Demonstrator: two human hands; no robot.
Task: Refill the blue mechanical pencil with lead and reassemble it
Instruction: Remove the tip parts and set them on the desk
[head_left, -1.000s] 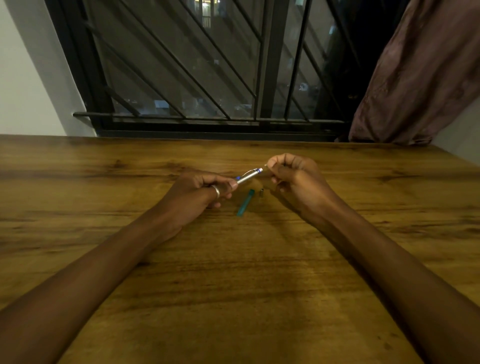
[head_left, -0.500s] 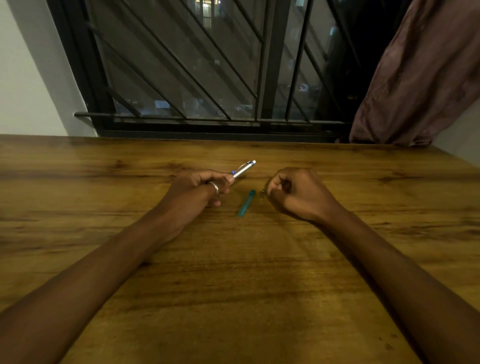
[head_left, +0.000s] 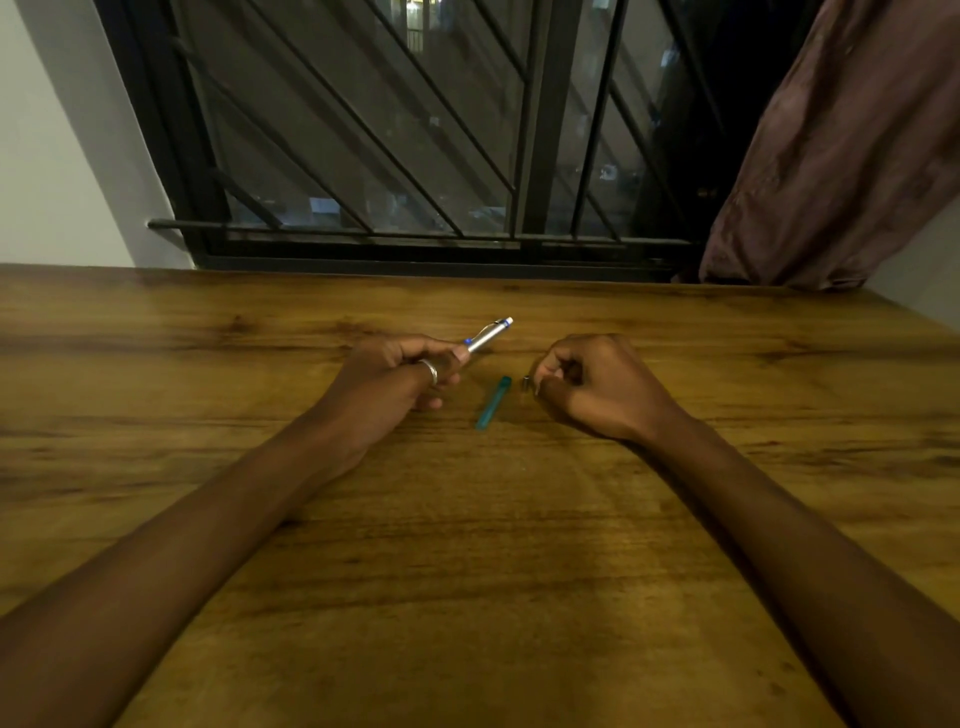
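My left hand (head_left: 395, 379) grips the blue mechanical pencil (head_left: 488, 335) by its lower part. The pencil's silver upper end with blue bands and a white tip points up and to the right, above the table. My right hand (head_left: 597, 387) rests on the wooden table (head_left: 467, 571) with its fingers curled in. A small dark cap piece (head_left: 526, 383) stands on the table right at its fingertips; whether they touch it is unclear. A teal lead case (head_left: 493, 402) lies flat between my two hands.
The table's far edge meets a barred window (head_left: 415, 156). A dark reddish curtain (head_left: 841, 156) hangs at the back right. A white wall (head_left: 52, 156) is at the back left.
My right hand has left the pencil's top end and come down to the table at the right, and the small dark piece now sits by its fingertips. The left hand tilted the pencil slightly upward.
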